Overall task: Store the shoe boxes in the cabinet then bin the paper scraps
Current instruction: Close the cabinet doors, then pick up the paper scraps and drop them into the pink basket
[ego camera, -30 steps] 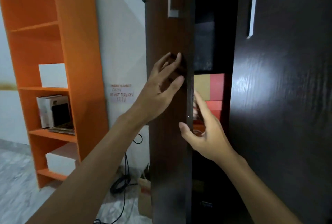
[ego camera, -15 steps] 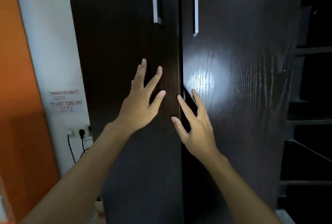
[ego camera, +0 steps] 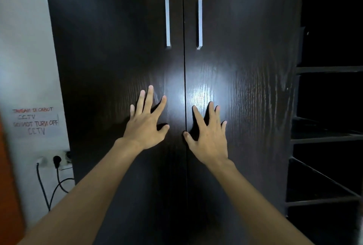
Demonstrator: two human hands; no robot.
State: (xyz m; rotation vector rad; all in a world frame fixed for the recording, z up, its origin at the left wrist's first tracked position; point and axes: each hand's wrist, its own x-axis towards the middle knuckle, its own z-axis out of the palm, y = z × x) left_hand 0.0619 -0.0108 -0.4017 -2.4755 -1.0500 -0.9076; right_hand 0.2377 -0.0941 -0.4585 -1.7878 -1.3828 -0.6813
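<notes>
Dark wood-grain cabinet (ego camera: 245,107), both doors shut flush, two silver handles (ego camera: 167,22) flanking the centre seam. Open dark shelves (ego camera: 330,136) right of cabinet; contents too dark to tell.

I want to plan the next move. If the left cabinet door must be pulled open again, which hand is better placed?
Left. The left hand lies open on the left door, below its handle; the right hand lies on the other door.

The cabinet (ego camera: 245,107) before me is dark wood-grain, both doors shut flush along the centre seam. Two slim silver handles (ego camera: 167,22) stand upright beside that seam.
</notes>
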